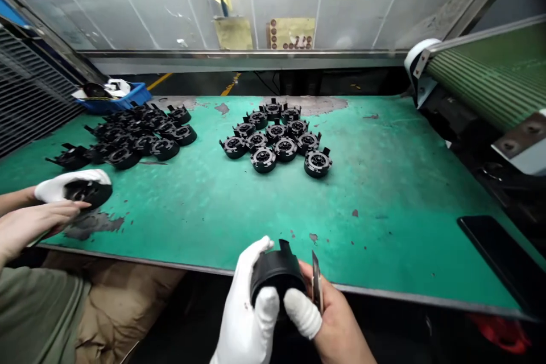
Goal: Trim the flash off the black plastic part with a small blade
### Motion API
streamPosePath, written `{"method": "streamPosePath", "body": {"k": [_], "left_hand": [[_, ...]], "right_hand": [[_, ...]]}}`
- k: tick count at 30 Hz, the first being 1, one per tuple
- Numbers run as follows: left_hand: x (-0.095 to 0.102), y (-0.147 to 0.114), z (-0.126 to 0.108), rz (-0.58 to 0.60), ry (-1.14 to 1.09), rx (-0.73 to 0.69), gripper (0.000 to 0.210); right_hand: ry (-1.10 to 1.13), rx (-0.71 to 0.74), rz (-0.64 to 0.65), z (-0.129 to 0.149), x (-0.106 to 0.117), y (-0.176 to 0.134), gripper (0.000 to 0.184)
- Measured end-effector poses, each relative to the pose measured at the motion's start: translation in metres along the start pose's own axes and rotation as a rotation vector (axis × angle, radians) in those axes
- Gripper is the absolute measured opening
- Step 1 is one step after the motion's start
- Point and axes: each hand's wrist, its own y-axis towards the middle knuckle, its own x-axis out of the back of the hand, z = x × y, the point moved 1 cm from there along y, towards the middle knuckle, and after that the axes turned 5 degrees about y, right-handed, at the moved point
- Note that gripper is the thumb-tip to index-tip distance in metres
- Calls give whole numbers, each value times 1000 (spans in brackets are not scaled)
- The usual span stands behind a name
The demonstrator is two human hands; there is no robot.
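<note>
Down at the near edge of the green table (384,193), the left hand (251,313) (in a white glove) curls its fingers closed around a round black plastic part (277,276), thumb and forefinger wrapped over its rim; the part sits just off the table edge, held between both hands; the right hand (336,324), bare, touches the part's far side and pinches a thin grey blade (316,281) upright between thumb and fingers. Further back on the table lies a tidy cluster of matching parts (277,139), well apart from the hands; a looser heap of parts (136,136) lies to the left, near a blue tray (117,99). At the left edge a co-worker's gloved hand (63,185) holds another black part (87,192). A green ribbed conveyor (490,77) runs along the right.
</note>
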Motion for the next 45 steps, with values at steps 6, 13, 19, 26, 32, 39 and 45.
{"method": "streamPosePath", "body": {"k": [6, 13, 19, 26, 32, 39, 45], "left_hand": [[-24, 2, 24, -9, 492, -264, 32], [-27, 8, 27, 95, 551, -411, 37], [-28, 8, 30, 100, 515, -422, 35], [-27, 8, 40, 100, 475, -459, 38], [-27, 7, 46, 88, 438, -472, 38], [-29, 9, 43, 62, 465, -485, 36], [-30, 10, 39, 62, 507, -471, 35]], "right_hand": [[-177, -173, -253, -18, 50, -43, 68], [-218, -262, -109, -23, 70, -42, 58], [-202, -170, -54, -32, 65, -23, 48], [-216, -159, -37, -33, 67, -21, 42], [-237, -180, -88, -39, 63, -17, 42], [-184, -124, -175, -36, 63, -31, 41], [-168, -47, -157, -22, 64, -34, 37]]}}
